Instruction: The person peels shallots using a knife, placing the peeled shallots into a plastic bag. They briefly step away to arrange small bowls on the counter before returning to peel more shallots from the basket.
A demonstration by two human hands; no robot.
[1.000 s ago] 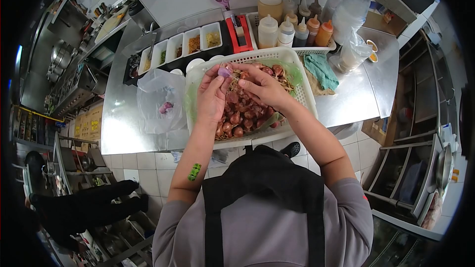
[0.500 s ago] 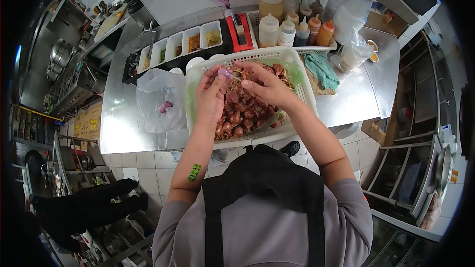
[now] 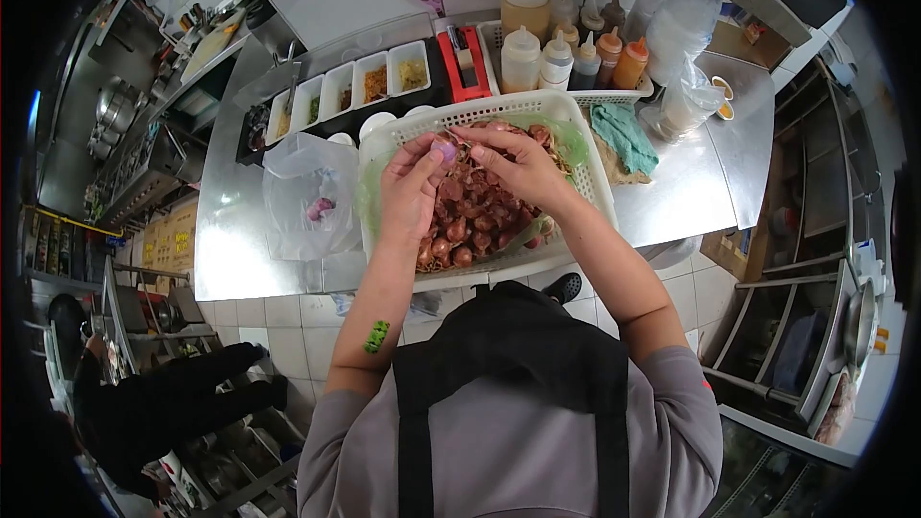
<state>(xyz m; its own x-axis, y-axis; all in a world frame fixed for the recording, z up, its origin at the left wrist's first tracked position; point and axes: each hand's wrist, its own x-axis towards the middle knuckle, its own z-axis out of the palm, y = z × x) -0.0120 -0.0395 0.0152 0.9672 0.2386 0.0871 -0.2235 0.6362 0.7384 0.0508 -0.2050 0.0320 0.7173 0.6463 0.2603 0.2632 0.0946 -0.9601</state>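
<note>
A purple, partly peeled shallot is pinched between the thumb and fingers of my left hand. My right hand is close against it, thumb and fingers pinched together; what they grip is too small to make out. Both hands are above a white plastic basket lined with a green bag. Brown-skinned shallots and loose dry skins fill the basket. To its left stands a clear plastic container with a few peeled purple shallots at the bottom.
Behind the basket are white trays of toppings, a red tape dispenser and squeeze bottles. A green cloth lies right of the basket on the steel table. Another person in black is at the lower left.
My right hand's fingers have come closer to the shallot, and a thin pale strip seen between the hands no longer shows. The other person has shifted at the lower left.
</note>
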